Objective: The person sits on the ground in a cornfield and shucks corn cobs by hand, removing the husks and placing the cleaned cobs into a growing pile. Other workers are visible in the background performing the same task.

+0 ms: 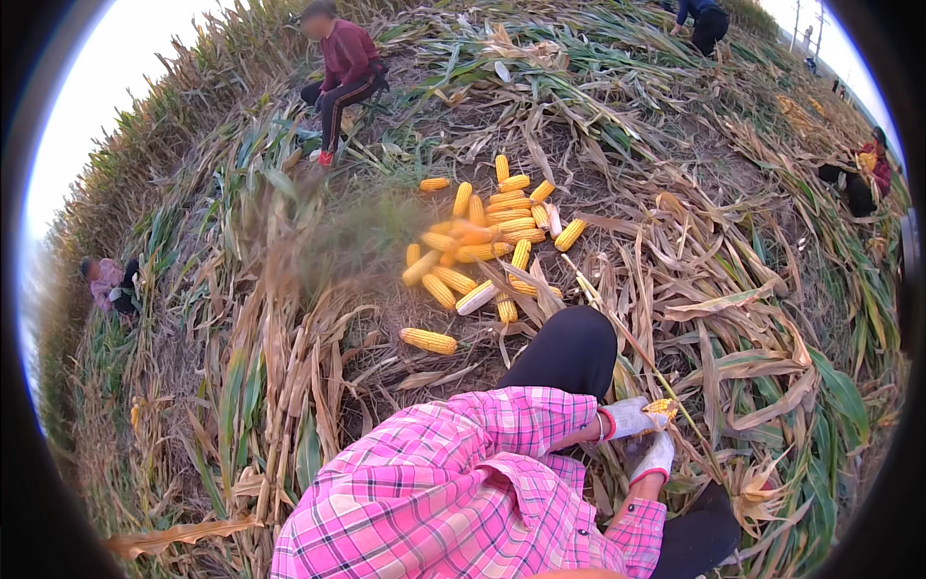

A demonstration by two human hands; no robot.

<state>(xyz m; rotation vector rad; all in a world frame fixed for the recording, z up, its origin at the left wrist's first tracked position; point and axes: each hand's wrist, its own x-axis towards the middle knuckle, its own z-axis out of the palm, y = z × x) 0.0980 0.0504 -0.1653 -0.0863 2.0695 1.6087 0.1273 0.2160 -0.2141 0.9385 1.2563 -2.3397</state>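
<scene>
Both my hands wear whitish work gloves with red cuffs and meet to the right of my knees. In my left hand (626,418) is an ear of corn (661,410), its yellow kernels bare where they show past the fingers. My right hand (655,457) is right below it, close to the ear's lower end and some dry husk; its fingers are partly hidden, so its hold is unclear. A long thin cornstalk (669,387) runs past the hands. Beside them, a pale opened husk (758,492) lies on the stalks.
Past my left knee (568,351) lies a loose pile of husked corn ears (510,217), with one ear (428,341) apart. Cut cornstalks (738,354) cover the ground. A person in maroon (351,54) sits beyond the pile; several others are farther off. Standing corn (155,119) rises at left.
</scene>
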